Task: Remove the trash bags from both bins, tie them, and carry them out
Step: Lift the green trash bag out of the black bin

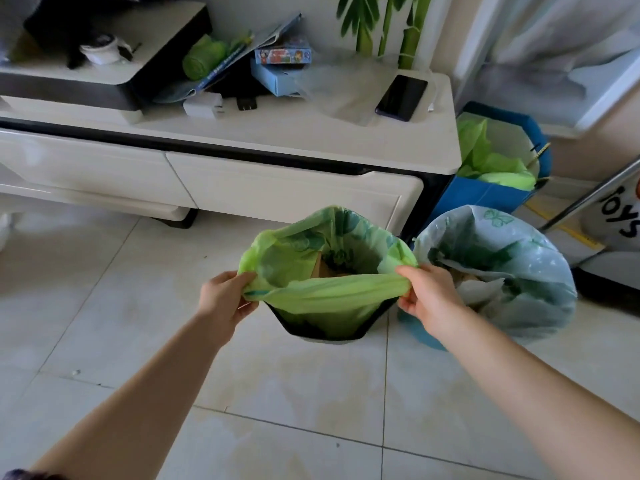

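I see the green trash bag (329, 271) sitting in its dark bin (322, 332) on the floor, near rim stretched taut. My left hand (227, 299) and right hand (427, 297) each pinch that rim at opposite ends, fingers curled tight; the contents look like cardboard, though I can't be sure.

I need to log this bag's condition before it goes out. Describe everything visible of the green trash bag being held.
The green trash bag is thin, translucent plastic with darker green printed patterns. It sits in a dark bin on the tiled floor, mouth open and untied, its near rim stretched taut off the bin's edge. The left hand pinches one end of that rim, the right hand the other. Brownish trash shows inside.
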`<state>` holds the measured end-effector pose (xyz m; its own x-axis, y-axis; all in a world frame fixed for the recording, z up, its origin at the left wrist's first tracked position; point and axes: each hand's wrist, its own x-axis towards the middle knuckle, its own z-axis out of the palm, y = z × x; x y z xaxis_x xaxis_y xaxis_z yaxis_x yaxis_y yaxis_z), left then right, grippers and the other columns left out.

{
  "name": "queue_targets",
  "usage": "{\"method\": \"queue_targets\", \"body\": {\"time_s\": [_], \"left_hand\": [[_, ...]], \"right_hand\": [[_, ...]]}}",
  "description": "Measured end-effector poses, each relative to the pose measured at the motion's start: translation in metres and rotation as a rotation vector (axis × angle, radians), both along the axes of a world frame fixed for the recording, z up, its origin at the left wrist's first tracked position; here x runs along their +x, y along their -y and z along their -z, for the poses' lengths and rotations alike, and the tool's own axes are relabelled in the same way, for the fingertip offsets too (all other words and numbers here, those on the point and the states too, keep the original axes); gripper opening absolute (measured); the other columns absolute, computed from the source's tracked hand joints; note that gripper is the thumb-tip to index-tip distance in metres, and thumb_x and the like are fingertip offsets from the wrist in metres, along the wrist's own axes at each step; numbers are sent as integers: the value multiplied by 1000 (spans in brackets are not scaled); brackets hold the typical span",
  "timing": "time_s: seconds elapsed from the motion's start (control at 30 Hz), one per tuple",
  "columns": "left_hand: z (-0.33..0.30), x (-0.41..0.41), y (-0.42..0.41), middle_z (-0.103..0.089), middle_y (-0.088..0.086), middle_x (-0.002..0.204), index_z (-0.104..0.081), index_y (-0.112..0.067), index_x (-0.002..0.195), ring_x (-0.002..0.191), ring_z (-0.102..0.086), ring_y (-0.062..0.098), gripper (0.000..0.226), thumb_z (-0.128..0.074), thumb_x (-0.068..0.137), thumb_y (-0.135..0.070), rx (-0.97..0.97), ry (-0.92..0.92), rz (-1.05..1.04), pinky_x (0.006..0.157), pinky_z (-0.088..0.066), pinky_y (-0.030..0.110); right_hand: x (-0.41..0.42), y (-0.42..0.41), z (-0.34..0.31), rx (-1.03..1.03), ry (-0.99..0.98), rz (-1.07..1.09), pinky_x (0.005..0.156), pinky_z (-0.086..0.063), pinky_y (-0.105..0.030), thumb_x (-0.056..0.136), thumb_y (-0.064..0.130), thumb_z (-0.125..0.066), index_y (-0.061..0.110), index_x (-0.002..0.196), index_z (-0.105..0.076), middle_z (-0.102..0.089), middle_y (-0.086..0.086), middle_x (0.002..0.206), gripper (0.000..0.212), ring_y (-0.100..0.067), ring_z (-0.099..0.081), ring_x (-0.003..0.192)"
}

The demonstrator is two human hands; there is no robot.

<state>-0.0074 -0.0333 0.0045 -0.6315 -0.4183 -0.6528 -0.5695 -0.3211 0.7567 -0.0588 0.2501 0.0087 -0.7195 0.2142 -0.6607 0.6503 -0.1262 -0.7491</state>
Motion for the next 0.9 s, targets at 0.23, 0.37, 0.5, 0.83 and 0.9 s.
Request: {"method": "queue_targets", "body": {"time_s": [0.23,0.37,0.5,0.83,0.9], "left_hand": [[-27,-42,7,-61,6,79,-63,-9,95,70,-61,23,18,-68,83,-21,-38,-33,21,63,-53,34],[-30,-67,9,-65,9,82,-63,-4,104,69,-64,26,43,-77,73,-30,-64,20,25,61,-54,34],[-24,-81,13,-71,17,101,-64,0,110,80,-71,32,51,-81,72,-29,-123,67,92,69,-59,42],[-67,-71,8,-59,3,78,-61,-12,99,63,-53,18,17,-68,83,-13,-516,-129,272,62,-47,28],[-72,-58,15,-61,4,84,-62,-12,99,67,-56,21,17,-67,83,-9,-543,-108,279,67,-50,32]], "right_hand": [[-35,-5,-18,-21,61,-106,67,-58,-40,78,4,-57,6,104,-58,-65,-16,94,26,-29,-67,82],[-56,-3,-23,106,80,-233,80,-58,-52,82,11,-59,6,105,-56,-67,-22,107,24,-35,-70,91],[-73,3,-21,323,25,-344,73,-60,-45,90,13,-60,7,85,-52,-66,-19,95,11,-34,-69,86],[-49,-16,-49,628,-476,-517,58,-54,-24,97,10,-43,10,109,-67,-64,-7,102,27,-22,-62,90],[-35,-27,-53,651,-472,-536,57,-57,-26,97,9,-43,10,105,-67,-65,-8,99,25,-22,-65,86]]}}
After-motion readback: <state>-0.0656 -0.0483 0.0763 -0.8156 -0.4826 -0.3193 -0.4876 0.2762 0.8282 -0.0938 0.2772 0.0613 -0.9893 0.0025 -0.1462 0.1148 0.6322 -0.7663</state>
